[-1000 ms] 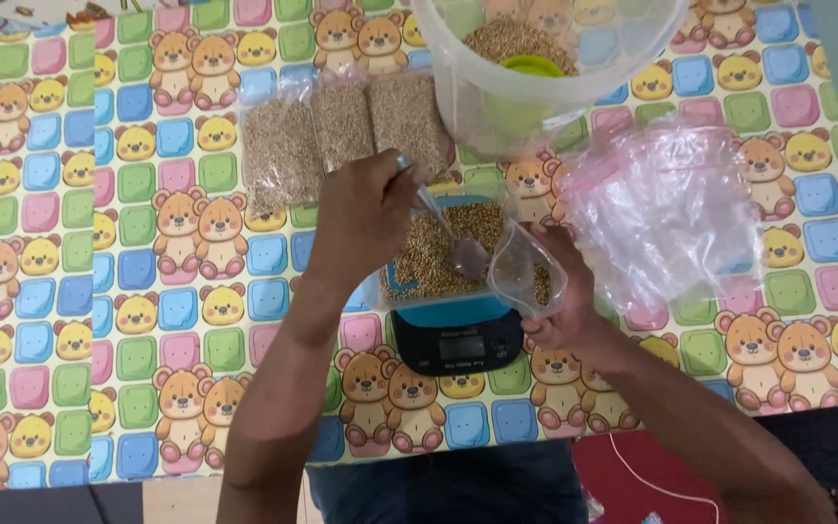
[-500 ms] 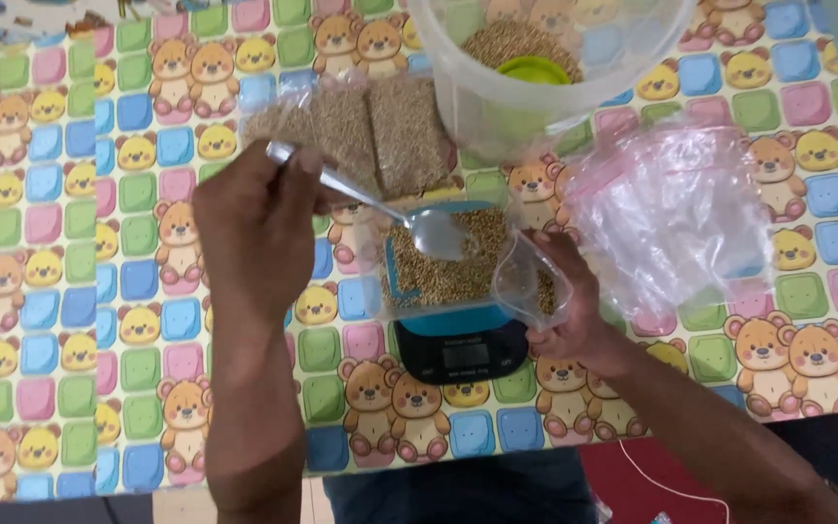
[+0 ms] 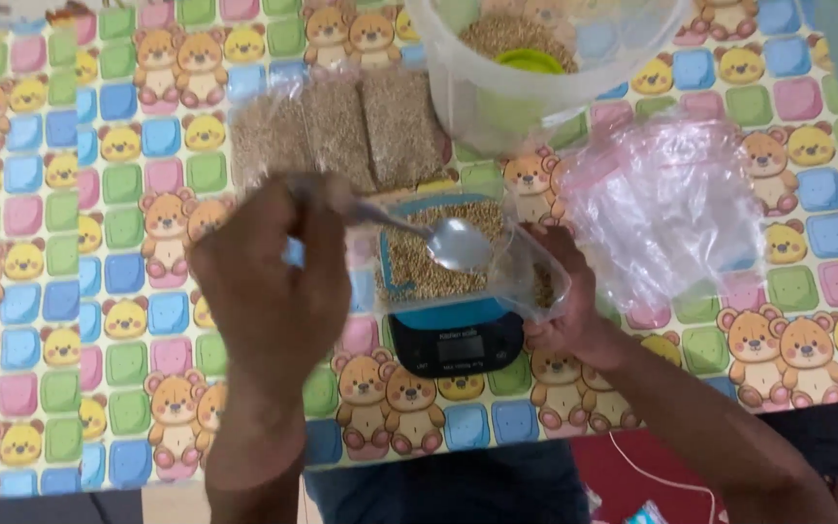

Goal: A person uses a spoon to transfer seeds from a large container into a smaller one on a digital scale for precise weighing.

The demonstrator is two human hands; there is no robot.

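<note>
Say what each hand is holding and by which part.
The left hand holds a metal spoon by its handle end. The right hand holds a small clear bag of grain at its open mouth, beside the scale.

Bright even light, soft shadows; left hand [image 3: 269, 291] motion-blurred, plastic glare, edges soft.

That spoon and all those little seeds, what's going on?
A person's left hand holds a metal spoon over a small clear bag of grain that sits on a small blue and black scale. The right hand holds the bag's open end. Three filled bags lie behind on the teddy bear tablecloth, beside a big tub of grain and a pile of empty bags.
</note>
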